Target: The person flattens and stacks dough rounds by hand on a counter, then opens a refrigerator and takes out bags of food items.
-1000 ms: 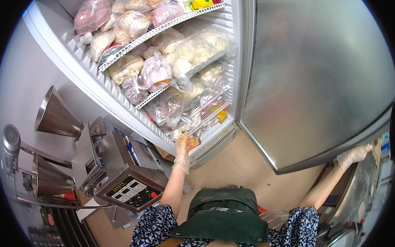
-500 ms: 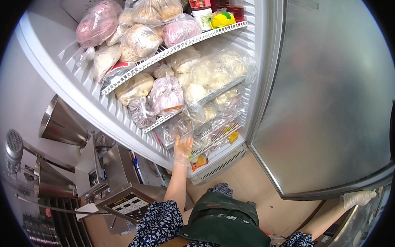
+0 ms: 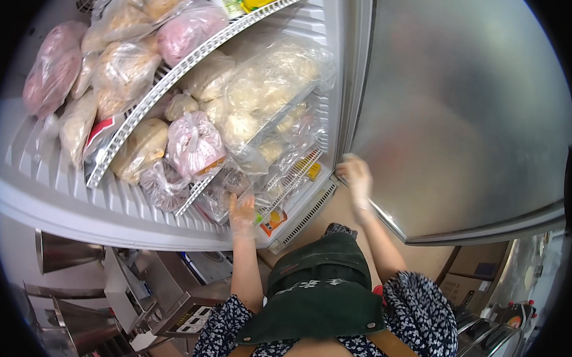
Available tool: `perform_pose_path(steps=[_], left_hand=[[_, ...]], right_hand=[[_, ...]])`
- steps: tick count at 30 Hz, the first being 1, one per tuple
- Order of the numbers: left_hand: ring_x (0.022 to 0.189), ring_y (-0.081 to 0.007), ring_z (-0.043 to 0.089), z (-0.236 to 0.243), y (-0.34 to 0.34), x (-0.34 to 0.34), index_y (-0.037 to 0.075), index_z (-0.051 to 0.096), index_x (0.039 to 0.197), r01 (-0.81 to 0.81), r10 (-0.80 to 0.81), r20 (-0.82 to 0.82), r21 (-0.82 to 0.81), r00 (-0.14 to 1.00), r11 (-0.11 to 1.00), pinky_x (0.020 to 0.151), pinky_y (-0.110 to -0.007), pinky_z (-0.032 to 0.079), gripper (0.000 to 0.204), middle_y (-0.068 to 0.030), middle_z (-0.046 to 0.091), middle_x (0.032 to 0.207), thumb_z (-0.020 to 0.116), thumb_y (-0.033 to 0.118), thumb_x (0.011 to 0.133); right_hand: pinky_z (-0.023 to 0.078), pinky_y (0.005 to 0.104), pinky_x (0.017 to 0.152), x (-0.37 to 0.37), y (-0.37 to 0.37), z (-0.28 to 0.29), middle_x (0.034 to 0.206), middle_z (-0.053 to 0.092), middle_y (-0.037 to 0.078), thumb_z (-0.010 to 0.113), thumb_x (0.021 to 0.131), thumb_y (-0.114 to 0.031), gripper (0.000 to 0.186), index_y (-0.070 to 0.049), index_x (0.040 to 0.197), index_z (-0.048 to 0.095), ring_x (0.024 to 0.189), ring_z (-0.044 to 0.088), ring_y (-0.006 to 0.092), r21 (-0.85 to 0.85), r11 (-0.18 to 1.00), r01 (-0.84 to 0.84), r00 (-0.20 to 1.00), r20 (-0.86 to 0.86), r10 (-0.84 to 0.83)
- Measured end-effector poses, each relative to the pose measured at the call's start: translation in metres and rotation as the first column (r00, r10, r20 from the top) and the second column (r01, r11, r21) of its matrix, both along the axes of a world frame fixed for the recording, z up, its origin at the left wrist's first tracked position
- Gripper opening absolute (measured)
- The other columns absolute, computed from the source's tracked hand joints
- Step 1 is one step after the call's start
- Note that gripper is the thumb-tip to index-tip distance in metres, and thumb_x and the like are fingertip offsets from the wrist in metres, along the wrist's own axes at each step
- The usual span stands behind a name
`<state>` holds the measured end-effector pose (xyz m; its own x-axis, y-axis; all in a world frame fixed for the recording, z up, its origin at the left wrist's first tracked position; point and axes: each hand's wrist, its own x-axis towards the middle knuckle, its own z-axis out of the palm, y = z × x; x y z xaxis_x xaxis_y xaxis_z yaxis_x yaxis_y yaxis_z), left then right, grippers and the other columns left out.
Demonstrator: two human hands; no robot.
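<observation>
My left hand [image 3: 242, 211], in a clear plastic glove, reaches into the lower part of an upright fridge. Its fingers are stretched out against a clear plastic bag [image 3: 217, 198] with dark contents on the lower shelf; no grip on the bag shows. My right hand [image 3: 358, 181], also gloved, is in the air beside the lower inner corner of the glass door, slightly blurred, with fingers apart and nothing in them. Above my left hand sit a bag of pinkish-white food [image 3: 193, 144] and a large clear bag of pale round dough pieces [image 3: 264, 83].
The fogged glass door [image 3: 464, 122] stands open at the right. On the upper shelf are bags of tan buns [image 3: 126, 72] and pink dough [image 3: 190, 30]. An orange packet [image 3: 273, 222] lies at the fridge bottom. Steel machinery [image 3: 162, 300] stands lower left, cardboard boxes [image 3: 468, 279] lower right.
My right hand has come in from the far right, beyond the door, toward the fridge opening. My left hand stays at the lower shelf bags. The view has shifted closer to the fridge.
</observation>
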<state>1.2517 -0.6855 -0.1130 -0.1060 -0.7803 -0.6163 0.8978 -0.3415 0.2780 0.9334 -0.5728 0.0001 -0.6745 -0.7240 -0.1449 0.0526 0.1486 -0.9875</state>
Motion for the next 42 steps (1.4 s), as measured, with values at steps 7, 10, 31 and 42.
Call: perform_pose_path(steps=[7,10,31,42], left_hand=[[0.127,-0.0279,0.052,0.043,0.008,-0.005,0.009,0.054,0.134,0.004,0.027,0.211,-0.145,0.977,0.989,0.103,-0.043,0.046,0.053,-0.0099,0.055,0.138,0.068,0.035,0.089],[0.124,-0.0302,0.054,0.100,-0.009,-0.006,-0.002,0.049,0.132,-0.060,0.107,0.336,-0.147,0.936,0.987,0.098,-0.043,0.051,0.065,-0.0168,0.056,0.132,0.071,0.038,0.086],[0.131,-0.0327,0.049,0.040,0.031,-0.007,-0.001,0.043,0.141,0.005,0.122,0.342,-0.348,0.932,0.938,0.113,-0.044,0.038,0.070,-0.0173,0.053,0.138,0.067,0.017,0.078],[0.132,-0.0316,0.046,0.081,0.253,0.009,0.007,0.039,0.146,0.187,-0.109,0.241,-0.327,0.964,0.926,0.110,-0.047,0.038,0.073,-0.0120,0.048,0.142,0.065,0.013,0.078]], right_hand=[[0.053,0.0349,0.086,0.096,-0.106,-0.093,0.125,0.061,0.015,0.063,0.093,-0.047,0.068,-0.002,0.141,0.043,0.101,0.065,0.0224,-0.167,0.864,-0.476,0.535,0.724,0.435],[0.052,0.0419,0.092,0.104,-0.136,-0.068,0.121,0.063,0.015,0.069,0.091,-0.036,0.062,-0.003,0.139,0.046,0.105,0.063,0.0244,-0.449,0.789,-0.420,0.351,0.722,0.597],[0.057,0.0402,0.082,0.111,-0.140,-0.078,0.104,0.068,0.010,0.069,0.084,-0.006,0.027,-0.003,0.111,0.062,0.095,0.067,0.0234,-0.532,0.834,-0.146,0.166,0.818,0.551],[0.057,0.0357,0.084,0.068,0.141,-0.100,0.106,0.068,0.011,0.065,0.086,-0.007,0.032,-0.001,0.118,0.060,0.096,0.068,0.0228,-0.330,0.923,-0.200,0.206,0.906,0.369]])
